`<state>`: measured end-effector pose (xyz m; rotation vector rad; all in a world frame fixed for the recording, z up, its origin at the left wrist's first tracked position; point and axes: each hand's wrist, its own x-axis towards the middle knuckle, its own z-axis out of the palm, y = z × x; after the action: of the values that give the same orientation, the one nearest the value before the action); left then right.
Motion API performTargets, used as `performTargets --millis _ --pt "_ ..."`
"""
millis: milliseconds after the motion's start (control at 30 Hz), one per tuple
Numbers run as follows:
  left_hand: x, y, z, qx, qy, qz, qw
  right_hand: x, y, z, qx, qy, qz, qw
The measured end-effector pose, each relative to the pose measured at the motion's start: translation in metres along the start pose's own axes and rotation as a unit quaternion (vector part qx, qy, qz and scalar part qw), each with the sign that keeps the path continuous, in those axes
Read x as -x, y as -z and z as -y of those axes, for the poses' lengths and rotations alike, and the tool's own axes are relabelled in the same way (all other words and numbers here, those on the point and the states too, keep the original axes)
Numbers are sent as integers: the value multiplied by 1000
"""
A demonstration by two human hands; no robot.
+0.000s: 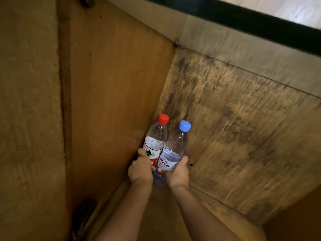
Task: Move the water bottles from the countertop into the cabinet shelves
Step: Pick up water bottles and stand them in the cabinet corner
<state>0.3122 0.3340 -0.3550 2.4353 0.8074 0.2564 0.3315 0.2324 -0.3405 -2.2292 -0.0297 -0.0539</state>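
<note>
Two clear water bottles stand side by side inside a wooden cabinet, close to its left side wall. The red-capped bottle (155, 141) has a red and white label, and my left hand (141, 169) grips its lower part. Right beside it and touching it is the blue-capped bottle (175, 148) with a pale blue label; my right hand (178, 173) is curled round its lower body. The bottoms of both bottles are hidden behind my hands.
The cabinet's left side wall (118, 101) rises just left of the bottles. A stained, mottled wooden panel (234, 133) spreads to the right. A dark hinge (83, 218) sits at the lower left on the door frame. A black countertop edge (260, 23) runs across the top right.
</note>
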Motion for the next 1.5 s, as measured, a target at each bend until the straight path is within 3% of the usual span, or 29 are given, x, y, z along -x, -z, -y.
performTargets --millis 133,300,500,733,900,1100,1333,1500 --pt "3 -1 1 18 6 9 1000 -2 -5 -2 1 -20 -3 1000" --pt "18 1 -2 122 55 68 989 1 -8 1 -34 -44 3 998" --pt "39 17 0 292 112 125 942 17 6 1 -197 -99 82 972" --pt "100 35 24 208 53 192 958 99 51 -15 -221 -181 158 945" --pt "176 40 44 222 -8 243 944 184 85 -35 -214 -187 152 947" --pt "284 57 59 128 -124 316 932 298 133 -77 -231 -199 110 946" --pt "419 61 82 66 -187 427 882 451 204 -148 -187 -217 6 958" --pt "504 45 101 3 -209 540 815 579 236 -209 -149 -301 -57 940"
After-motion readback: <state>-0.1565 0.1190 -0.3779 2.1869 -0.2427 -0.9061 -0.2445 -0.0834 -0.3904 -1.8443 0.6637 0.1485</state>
